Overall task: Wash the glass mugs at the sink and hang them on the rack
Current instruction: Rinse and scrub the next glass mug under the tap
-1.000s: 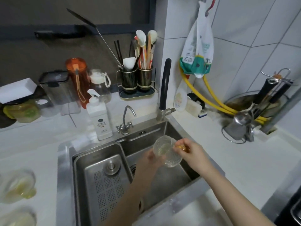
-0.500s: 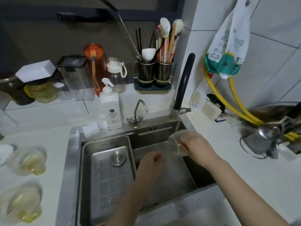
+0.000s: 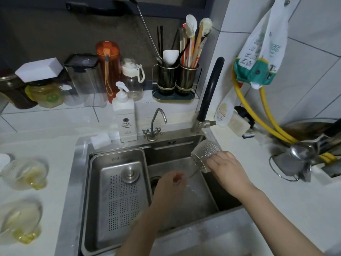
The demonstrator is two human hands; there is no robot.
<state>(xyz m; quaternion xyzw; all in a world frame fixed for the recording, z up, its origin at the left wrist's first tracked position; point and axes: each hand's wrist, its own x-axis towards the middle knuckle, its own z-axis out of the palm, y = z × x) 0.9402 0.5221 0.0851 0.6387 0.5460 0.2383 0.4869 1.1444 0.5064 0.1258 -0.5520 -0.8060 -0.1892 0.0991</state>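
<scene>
A textured glass mug [image 3: 204, 154] is tipped on its side over the right basin of the steel sink [image 3: 81, 163], its mouth facing down-left, and water pours out of it. My right hand [image 3: 228, 169] grips the mug from behind, at its base end. My left hand [image 3: 171, 185] hovers lower in the basin under the pouring water, fingers loosely curled, with a small reddish spot at the fingertips that I cannot make out. Two more glass mugs with yellowish handles, one [image 3: 25, 172] above the other [image 3: 20, 220], rest on the white counter at the far left.
A perforated steel tray [image 3: 120, 196] fills the left basin. Behind the sink stand a soap pump bottle [image 3: 125, 117], a small tap [image 3: 155, 124], a black faucet [image 3: 208, 93] and a utensil holder [image 3: 175, 78]. Yellow hoses [image 3: 267, 115] and a ladle stand [image 3: 295, 159] occupy the right counter.
The view has shifted left and down. My left hand let go of the mug and dropped into the basin. My right hand turned the mug mouth down-left, and water spills out.
</scene>
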